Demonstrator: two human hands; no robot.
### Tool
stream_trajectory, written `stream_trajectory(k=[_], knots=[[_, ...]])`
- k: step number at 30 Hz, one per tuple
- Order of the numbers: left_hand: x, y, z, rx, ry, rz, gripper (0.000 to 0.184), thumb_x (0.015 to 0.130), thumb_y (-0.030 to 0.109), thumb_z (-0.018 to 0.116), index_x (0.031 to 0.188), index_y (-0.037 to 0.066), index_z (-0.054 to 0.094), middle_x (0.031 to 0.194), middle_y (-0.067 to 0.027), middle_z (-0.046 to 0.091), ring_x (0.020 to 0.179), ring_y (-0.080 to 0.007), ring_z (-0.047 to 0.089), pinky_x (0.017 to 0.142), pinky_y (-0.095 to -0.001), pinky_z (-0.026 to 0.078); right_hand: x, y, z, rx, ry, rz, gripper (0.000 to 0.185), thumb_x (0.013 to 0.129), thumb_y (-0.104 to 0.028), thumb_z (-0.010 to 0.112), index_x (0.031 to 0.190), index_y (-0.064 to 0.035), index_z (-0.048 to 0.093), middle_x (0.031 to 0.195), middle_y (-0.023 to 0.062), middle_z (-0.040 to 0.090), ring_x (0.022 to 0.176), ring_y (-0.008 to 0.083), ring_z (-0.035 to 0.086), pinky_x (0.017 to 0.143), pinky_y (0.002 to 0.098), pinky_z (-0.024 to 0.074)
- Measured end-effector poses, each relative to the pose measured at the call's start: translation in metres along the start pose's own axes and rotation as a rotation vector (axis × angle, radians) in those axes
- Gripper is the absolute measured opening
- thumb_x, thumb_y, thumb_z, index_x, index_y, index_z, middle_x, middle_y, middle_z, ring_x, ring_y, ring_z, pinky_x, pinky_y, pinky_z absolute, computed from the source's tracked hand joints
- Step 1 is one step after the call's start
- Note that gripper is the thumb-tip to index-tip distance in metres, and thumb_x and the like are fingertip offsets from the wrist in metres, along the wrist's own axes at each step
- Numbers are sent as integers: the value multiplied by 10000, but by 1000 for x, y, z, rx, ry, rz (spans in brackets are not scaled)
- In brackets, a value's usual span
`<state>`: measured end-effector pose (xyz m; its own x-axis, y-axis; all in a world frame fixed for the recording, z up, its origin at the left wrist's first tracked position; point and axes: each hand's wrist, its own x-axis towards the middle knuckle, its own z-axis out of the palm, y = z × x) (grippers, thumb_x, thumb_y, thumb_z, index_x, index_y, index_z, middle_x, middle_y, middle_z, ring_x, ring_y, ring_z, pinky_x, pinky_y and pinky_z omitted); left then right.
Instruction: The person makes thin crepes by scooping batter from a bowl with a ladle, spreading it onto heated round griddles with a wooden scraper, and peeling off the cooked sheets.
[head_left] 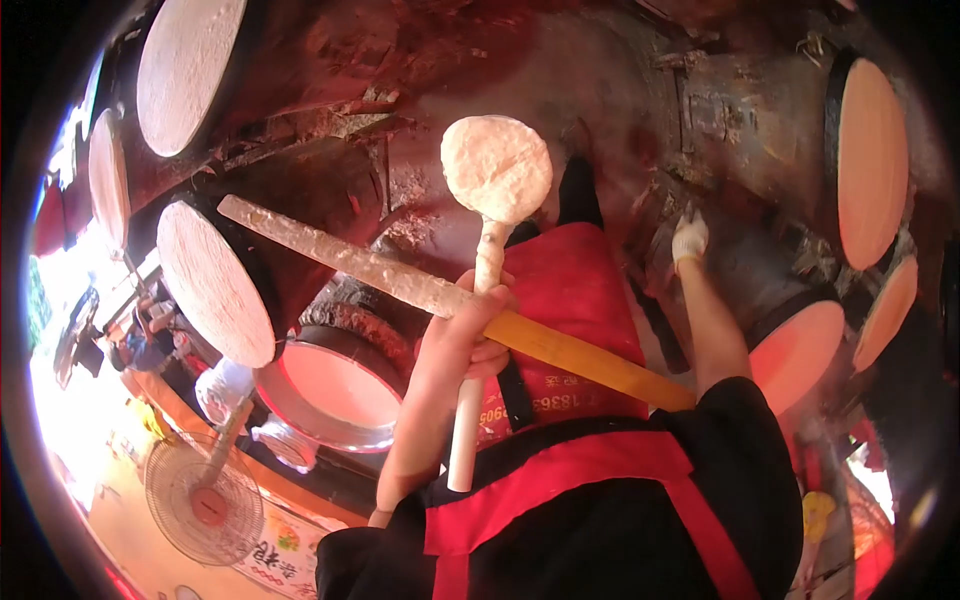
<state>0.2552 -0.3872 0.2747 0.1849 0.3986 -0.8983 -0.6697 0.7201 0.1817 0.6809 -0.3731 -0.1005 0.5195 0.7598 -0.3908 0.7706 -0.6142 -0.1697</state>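
My left hand (468, 325) is closed around two tools that cross in its grip. One is a long stick (580, 355), yellow at its lower right and crusted with pale stuff toward the upper left. The other is a pale-handled tool (497, 170) with a round head thickly coated in something like dough, pointing away from me. My right hand (690, 235), in a whitish glove, reaches out at the right beside a dark, crusted surface. Its fingers look bent together; what they hold is too small to make out. A red apron (570, 290) with yellow print hangs in front of me.
Pale round discs with dark rims stand at the left (215, 285) and right (872, 165). A pinkish round pan (335, 385) is below the left ones. Lower left, a fan (207, 505) stands by a printed tabletop (285, 560). Dark, residue-covered surfaces lie ahead.
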Motion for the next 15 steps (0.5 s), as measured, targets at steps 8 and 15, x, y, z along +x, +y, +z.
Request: stream_trajectory(k=[8,15], knots=[[21,34,36,-129,97,80,217,966,150,550,1163,76,498,789,21,482,450,-1,280,376,-170,209,170,-132,-67,-112,-6,-267,462,939,-347,553,1303,-63,564,1139,264,636,1044,446,605,905,480,479],[31,40,65,-269,94,132,224,966,155,556,1170,80,502,813,23,490,456,2,285,377,-161,203,314,-23,28,58,-189,-37,367,886,-309,631,1021,31,661,980,220,686,913,369,641,812,451,477]])
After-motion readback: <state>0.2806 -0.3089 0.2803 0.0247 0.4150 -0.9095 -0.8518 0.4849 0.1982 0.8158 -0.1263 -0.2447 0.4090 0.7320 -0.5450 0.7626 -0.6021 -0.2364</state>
